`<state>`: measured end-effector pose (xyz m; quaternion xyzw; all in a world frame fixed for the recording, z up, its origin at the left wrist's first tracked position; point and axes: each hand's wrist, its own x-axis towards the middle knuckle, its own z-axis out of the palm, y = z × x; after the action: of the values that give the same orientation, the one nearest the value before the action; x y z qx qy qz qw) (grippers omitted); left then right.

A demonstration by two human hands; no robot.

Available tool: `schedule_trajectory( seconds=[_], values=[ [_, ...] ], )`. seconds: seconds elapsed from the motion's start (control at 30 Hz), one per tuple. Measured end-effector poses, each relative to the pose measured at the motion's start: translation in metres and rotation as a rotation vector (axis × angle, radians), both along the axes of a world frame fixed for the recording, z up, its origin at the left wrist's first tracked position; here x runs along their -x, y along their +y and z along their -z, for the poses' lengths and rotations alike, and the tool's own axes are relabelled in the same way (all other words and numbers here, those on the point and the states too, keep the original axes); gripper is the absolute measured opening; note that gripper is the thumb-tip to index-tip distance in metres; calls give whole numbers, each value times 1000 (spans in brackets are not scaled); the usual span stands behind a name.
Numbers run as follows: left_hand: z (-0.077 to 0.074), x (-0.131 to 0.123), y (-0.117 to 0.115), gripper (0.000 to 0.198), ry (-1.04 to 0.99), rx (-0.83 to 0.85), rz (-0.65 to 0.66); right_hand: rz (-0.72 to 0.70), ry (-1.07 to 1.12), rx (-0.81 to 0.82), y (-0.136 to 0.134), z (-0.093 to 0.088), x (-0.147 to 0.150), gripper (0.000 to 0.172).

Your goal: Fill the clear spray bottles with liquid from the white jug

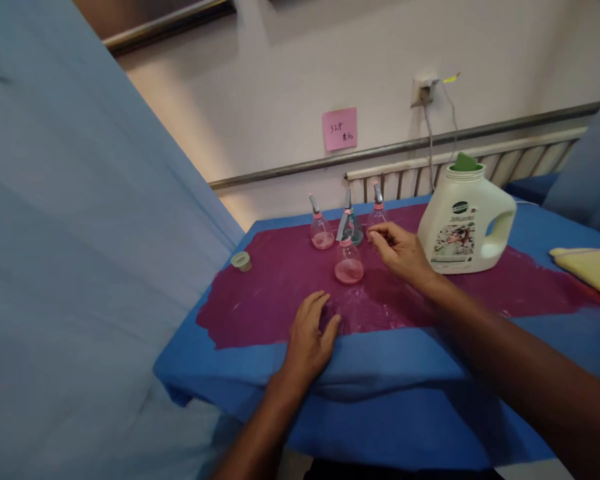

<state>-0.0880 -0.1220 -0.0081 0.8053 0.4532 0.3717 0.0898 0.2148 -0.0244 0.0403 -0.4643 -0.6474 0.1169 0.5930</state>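
Note:
My left hand (311, 337) rests on the dark red plastic sheet (275, 300), fingers spread and holding nothing. Just beyond it stands the front spray bottle (349, 270) with pink liquid and a grey trigger. My right hand (400, 252) is raised at that bottle's right, thumb and fingertips drawn together; anything between them is hidden. It partly covers the right spray bottle (378, 212) behind it, and I cannot tell whether they touch. At the back are a left spray bottle (323, 237) with pink liquid and one with bluish-green liquid (356, 230).
A large white detergent jug (455, 233) with green in its open neck stands right of my right hand. A small translucent cup (241, 261) sits at the left. Yellow cloth (590, 267) lies far right. Blue cloth (380, 427) covers the table; a curtain (90, 233) hangs left.

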Motion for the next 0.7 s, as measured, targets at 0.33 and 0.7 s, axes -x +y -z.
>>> schedule_trajectory(
  seconds=[0.33,0.7],
  values=[
    [-11,-18,0,87,-17,57,-12,-13,-330,140,-81,29,6,81],
    [-69,-66,70,104,139,-70,3,157,-704,-23,-39,-6,32,96]
  ],
)
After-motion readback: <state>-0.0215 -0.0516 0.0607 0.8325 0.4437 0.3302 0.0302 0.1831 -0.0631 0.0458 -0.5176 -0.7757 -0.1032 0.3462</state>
